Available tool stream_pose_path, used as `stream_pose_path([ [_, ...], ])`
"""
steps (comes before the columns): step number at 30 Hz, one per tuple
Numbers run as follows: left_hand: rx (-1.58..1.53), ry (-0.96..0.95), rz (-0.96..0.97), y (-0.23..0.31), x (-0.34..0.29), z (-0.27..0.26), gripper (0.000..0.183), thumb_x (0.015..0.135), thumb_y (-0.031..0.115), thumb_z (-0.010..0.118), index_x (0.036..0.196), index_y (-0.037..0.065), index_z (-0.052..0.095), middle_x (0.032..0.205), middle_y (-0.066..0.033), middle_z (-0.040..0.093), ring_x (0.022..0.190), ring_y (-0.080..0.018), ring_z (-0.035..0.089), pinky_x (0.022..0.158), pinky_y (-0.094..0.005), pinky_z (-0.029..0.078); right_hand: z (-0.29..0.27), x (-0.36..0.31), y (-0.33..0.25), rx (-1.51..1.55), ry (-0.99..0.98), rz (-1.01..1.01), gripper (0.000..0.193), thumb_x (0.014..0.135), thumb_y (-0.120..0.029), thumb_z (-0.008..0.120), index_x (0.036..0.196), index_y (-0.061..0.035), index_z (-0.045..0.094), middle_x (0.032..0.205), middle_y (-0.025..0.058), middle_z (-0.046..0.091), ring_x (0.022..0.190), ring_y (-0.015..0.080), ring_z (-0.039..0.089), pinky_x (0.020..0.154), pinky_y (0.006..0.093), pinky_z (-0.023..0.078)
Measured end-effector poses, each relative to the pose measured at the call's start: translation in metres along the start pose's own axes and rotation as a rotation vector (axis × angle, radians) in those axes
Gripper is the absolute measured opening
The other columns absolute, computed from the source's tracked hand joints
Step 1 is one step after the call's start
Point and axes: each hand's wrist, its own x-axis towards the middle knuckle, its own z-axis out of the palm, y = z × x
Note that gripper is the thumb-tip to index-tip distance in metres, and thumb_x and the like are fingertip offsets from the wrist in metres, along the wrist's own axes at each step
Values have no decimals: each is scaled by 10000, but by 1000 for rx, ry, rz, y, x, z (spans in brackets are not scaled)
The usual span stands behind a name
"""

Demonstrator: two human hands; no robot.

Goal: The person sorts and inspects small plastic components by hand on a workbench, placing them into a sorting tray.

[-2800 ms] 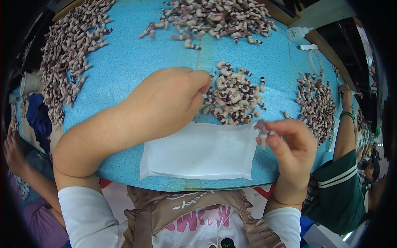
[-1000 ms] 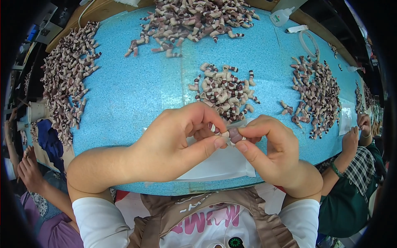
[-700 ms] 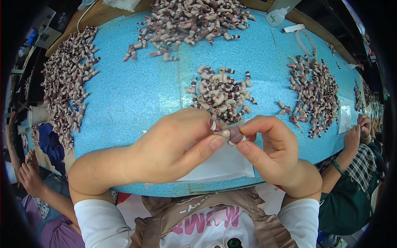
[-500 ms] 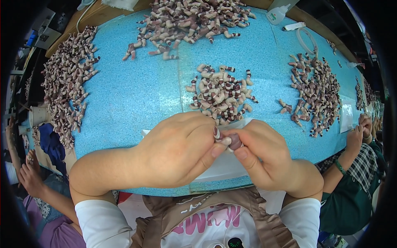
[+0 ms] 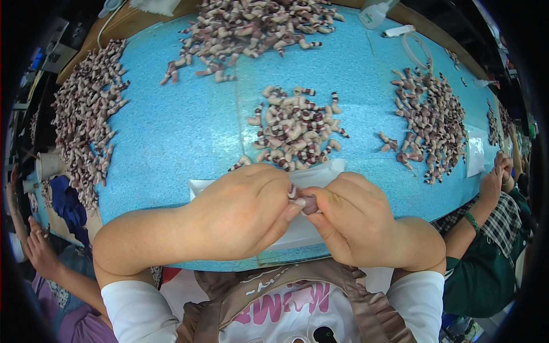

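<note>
My left hand [image 5: 243,214] and my right hand [image 5: 349,220] meet over a white sheet [image 5: 320,174] at the near edge of the blue table [image 5: 183,126]. Both pinch one small purplish, striped toy part [image 5: 306,201] between thumbs and fingertips; most of it is hidden by my fingers. Just beyond my hands lies a heap of similar small cream and purple striped parts [image 5: 294,128].
More heaps of the same parts lie at the far middle [image 5: 251,23], the left [image 5: 86,126] and the right [image 5: 429,123]. Another person's arm in a green checked sleeve [image 5: 492,223] rests at the right edge. Someone's hand [image 5: 34,246] shows at lower left.
My left hand left the heap and joined my right hand on the small part. Both hands have since drawn closer together and lower over the white sheet.
</note>
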Motion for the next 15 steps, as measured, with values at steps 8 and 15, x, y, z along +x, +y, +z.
stream_pose_path([
  [8, -17, 10, -8, 2, 6, -15, 121, 882, 86, 559, 852, -5, 486, 763, -153, 533, 673, -337, 524, 631, -404, 445, -13, 11, 3, 54, -44, 21, 249, 757, -56, 685, 982, 28, 620, 763, 107, 585, 631, 267, 558, 574, 348, 445],
  [15, 220, 445, -308, -21, 14, -58, 172, 887, 164, 620, 917, 1, 575, 757, -135, 555, 664, -303, 546, 597, -359, 441, -54, 14, 24, -441, 48, 659, 287, 832, -219, 684, 1038, -23, 640, 603, 108, 597, 538, 279, 600, 506, 381, 453],
])
